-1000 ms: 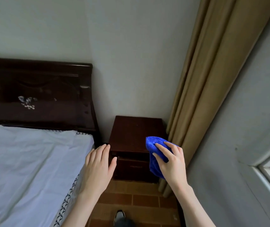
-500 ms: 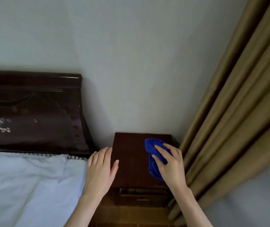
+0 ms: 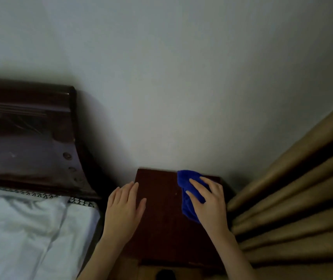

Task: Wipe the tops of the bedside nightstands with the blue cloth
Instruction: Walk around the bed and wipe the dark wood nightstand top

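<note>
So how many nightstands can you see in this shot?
1. The nightstand stands against the wall, between the headboard and the curtain. The right hand presses the blue cloth on its top. A second one may be out of view, beyond the bed.

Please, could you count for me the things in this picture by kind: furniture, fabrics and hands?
Furniture: 2, the nightstand and the headboard.
Fabrics: 3, the blue cloth, the white sheet and the curtain.
Hands: 2, the left hand and the right hand.
Total: 7.
</note>
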